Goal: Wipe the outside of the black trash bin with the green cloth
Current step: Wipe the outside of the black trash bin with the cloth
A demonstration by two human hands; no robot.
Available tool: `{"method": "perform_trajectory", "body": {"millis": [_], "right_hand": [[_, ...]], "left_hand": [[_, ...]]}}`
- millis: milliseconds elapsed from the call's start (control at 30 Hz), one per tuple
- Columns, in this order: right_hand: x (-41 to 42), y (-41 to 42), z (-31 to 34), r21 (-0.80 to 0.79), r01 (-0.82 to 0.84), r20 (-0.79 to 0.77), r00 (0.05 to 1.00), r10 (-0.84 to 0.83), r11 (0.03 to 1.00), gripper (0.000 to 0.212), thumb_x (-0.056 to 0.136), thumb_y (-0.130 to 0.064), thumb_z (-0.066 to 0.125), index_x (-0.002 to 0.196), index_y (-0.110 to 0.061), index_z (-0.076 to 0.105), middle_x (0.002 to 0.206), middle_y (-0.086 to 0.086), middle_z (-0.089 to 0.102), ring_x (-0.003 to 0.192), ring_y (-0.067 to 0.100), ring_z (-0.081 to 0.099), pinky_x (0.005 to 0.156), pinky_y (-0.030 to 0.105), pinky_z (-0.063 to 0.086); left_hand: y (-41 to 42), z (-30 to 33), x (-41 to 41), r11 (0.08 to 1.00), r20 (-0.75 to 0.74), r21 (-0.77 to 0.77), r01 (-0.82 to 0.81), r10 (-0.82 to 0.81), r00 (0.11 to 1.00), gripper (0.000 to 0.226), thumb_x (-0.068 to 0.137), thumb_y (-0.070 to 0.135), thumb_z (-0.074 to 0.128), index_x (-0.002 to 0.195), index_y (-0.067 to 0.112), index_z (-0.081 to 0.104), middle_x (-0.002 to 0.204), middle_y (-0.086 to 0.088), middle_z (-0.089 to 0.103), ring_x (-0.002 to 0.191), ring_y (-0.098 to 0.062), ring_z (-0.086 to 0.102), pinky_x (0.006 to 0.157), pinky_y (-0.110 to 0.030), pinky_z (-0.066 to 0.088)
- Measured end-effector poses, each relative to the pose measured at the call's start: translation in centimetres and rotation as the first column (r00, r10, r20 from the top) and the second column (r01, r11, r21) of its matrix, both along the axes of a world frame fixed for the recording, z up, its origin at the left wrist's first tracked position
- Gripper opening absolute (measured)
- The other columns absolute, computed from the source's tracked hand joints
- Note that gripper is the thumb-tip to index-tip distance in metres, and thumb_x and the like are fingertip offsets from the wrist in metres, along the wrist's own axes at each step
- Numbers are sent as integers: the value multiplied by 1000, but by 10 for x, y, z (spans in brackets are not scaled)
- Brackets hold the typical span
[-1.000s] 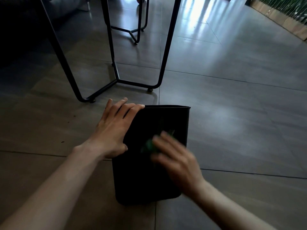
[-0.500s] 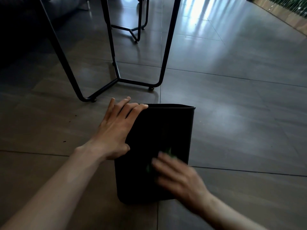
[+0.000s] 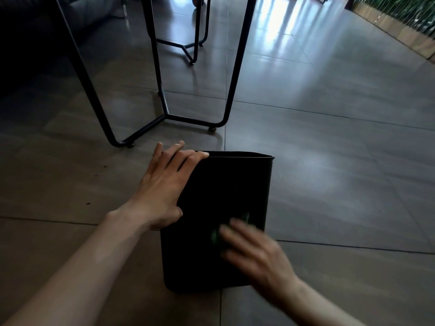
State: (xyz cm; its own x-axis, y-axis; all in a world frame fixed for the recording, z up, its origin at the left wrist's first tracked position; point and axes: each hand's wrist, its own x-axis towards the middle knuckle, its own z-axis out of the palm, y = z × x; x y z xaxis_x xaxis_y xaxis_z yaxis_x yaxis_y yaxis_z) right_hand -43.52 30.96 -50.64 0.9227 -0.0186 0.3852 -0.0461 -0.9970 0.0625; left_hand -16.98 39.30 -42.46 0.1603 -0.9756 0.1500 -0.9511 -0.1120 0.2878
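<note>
The black trash bin [image 3: 223, 191] lies on its side on the tiled floor, its open mouth pointing away from me. My left hand [image 3: 162, 191] lies flat on the bin's upper left corner, fingers over the rim, holding it steady. My right hand [image 3: 256, 252] is blurred and presses the green cloth [image 3: 215, 236] against the lower right of the bin's upward-facing side. Only small bits of the cloth show around the fingers.
A black metal table frame [image 3: 164, 116] stands just beyond the bin, its feet on the floor. A second frame [image 3: 195, 48] stands farther back. A dark sofa [image 3: 35, 31] fills the top left. A wooden planter edge [image 3: 400, 31] runs along the top right.
My right hand with the cloth has slid from the bin's middle toward its base and my side. The left hand has kept its hold on the rim corner.
</note>
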Motion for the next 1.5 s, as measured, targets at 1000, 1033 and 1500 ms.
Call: {"method": "perform_trajectory", "body": {"millis": [1000,1033,1500], "right_hand": [[-36,49,-34,-1,26,-247,969,-25,1000,21,96,-29,58,97,-30,79,115,-10,76,101,15,75,77,26,61],[-37,46,-23,94,80,-259,964,-54,992,15,93,-30,61,93,-33,76,112,-10,75,98,14,74,74,24,59],[-32,-120,133,922,376,-322,614,-721,-92,60,67,-66,86,96,-16,71,91,17,79,76,27,78,62,39,62]], "left_hand": [[0,-4,1,1000,2,0,4,-4,1000,118,60,28,78,158,35,12,155,14,22,156,-17,-4,126,-48,-12],[1,-4,2,1000,7,1,0,0,1000,119,60,28,79,157,35,12,154,14,22,157,-17,-4,126,-47,-12],[8,-6,10,999,36,-18,49,-49,998,100,65,25,73,150,36,19,150,14,28,157,-20,3,127,-48,-4]]}}
